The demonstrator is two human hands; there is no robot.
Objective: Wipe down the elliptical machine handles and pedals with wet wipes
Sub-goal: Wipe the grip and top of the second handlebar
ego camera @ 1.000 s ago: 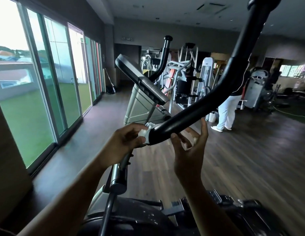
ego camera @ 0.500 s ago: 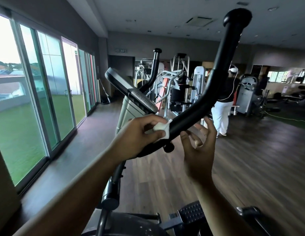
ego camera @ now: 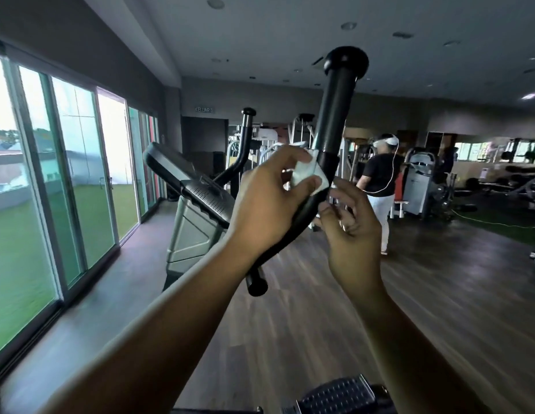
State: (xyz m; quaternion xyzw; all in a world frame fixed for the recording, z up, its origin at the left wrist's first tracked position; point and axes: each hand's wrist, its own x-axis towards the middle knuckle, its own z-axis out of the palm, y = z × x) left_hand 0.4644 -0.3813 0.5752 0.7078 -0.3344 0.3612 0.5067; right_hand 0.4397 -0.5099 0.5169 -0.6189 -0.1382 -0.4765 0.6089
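Observation:
A black curved elliptical handle [ego camera: 335, 127] rises through the middle of the view, ending in a round cap at the top. My left hand [ego camera: 269, 201] pinches a white wet wipe [ego camera: 309, 176] and presses it against the handle's left side at the bend. On the other side of the handle my right hand [ego camera: 348, 231] is raised, fingers loosely curled, fingertips close to the bar beside the wipe; whether they touch it is unclear. A ribbed black pedal [ego camera: 338, 394] shows at the bottom edge. The second handle [ego camera: 245, 135] stands behind the console [ego camera: 188, 180].
Glass sliding doors [ego camera: 81, 174] line the left wall, with grass outside. A person in a black shirt and white trousers [ego camera: 379, 186] stands on the wooden floor to the right, among several gym machines [ego camera: 421, 180] at the back.
My left hand has slid the wipe up the handle, from its lower end to the bend. My right hand has followed upward. The view has tilted up, so the handle's cap now shows.

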